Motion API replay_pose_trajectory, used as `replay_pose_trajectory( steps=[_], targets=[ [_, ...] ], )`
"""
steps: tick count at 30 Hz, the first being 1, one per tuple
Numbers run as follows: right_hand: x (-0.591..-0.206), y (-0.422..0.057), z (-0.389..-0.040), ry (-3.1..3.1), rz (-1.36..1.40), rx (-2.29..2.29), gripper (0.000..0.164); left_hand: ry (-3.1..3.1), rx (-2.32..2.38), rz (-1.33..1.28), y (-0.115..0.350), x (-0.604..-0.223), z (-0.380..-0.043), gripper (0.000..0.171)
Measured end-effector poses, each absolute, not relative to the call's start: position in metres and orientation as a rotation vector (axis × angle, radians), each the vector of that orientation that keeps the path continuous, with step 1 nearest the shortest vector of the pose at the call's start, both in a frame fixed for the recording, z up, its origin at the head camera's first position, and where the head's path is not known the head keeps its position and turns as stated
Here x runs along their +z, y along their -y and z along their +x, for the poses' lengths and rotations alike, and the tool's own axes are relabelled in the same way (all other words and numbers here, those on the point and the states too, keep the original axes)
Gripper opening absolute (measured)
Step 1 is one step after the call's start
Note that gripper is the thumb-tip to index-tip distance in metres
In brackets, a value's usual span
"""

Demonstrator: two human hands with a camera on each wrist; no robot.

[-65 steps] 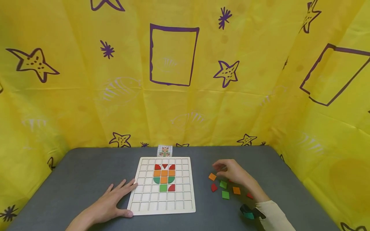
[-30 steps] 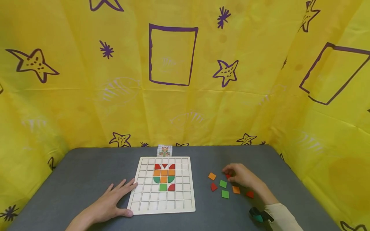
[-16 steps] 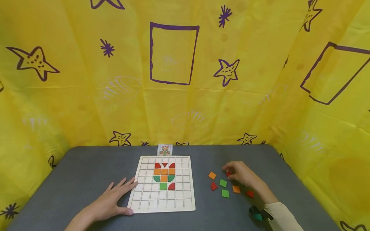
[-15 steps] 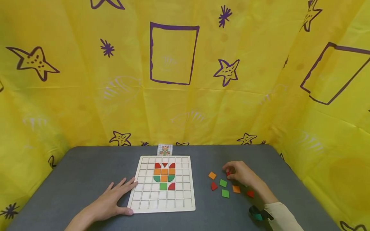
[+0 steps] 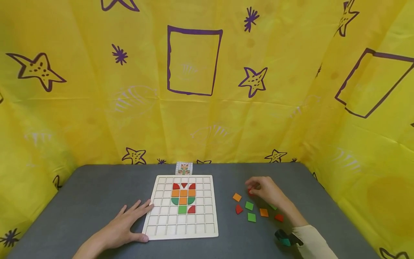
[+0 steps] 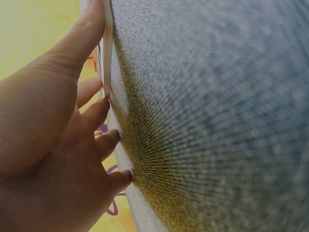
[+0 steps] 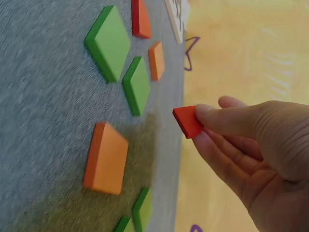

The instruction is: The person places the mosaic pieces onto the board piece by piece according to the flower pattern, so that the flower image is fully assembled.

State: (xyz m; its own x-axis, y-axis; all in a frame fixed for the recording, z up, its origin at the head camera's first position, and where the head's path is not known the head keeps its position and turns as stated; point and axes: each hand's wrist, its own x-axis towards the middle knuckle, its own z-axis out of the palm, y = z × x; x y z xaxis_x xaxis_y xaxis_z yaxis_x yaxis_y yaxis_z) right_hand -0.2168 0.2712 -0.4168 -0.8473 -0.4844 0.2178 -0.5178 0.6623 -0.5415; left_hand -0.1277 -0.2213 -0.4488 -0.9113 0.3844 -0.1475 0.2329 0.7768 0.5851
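Note:
My right hand (image 5: 266,190) pinches a small red tile (image 7: 186,121) between thumb and fingers, raised off the table in the right wrist view. Part of the tile is hidden by the fingertips. My left hand (image 5: 124,226) lies with spread fingers against the left edge of a white gridded board (image 5: 161,230); thumb and fingertips touch its rim. On the board, red, orange and green pieces form a tulip-like figure, with a light green square (image 5: 182,209) and a red quarter-round piece (image 5: 191,209) side by side at its bottom.
Loose tiles lie right of the board: an orange square (image 5: 237,197), a red piece (image 5: 239,209), green squares (image 5: 251,217), another orange square (image 5: 263,212) and a red one (image 5: 279,218). A small pattern card (image 5: 178,169) sits behind the board. Yellow cloth (image 5: 207,118) encloses the grey table (image 5: 106,187).
My right hand, empty at first near the orange square, went right to a red tile, pinched it, and has now lifted it slightly up and left. My left hand stays put.

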Motion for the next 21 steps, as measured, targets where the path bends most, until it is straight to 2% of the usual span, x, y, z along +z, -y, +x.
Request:
replay_pose_trajectory(
  steps=[16, 21],
  targets=[
    [-0.414, -0.219, -0.220, 2.828, 0.771, 1.041, 0.020, -2.713, 0.839, 0.477, 0.222, -0.447, -0.127, 0.100],
    [-0.413, -0.204, -0.221, 2.784, 0.841, 1.019, 0.019, -2.713, 0.833, 0.488, 0.221, -0.448, -0.127, 0.099]
  ],
)
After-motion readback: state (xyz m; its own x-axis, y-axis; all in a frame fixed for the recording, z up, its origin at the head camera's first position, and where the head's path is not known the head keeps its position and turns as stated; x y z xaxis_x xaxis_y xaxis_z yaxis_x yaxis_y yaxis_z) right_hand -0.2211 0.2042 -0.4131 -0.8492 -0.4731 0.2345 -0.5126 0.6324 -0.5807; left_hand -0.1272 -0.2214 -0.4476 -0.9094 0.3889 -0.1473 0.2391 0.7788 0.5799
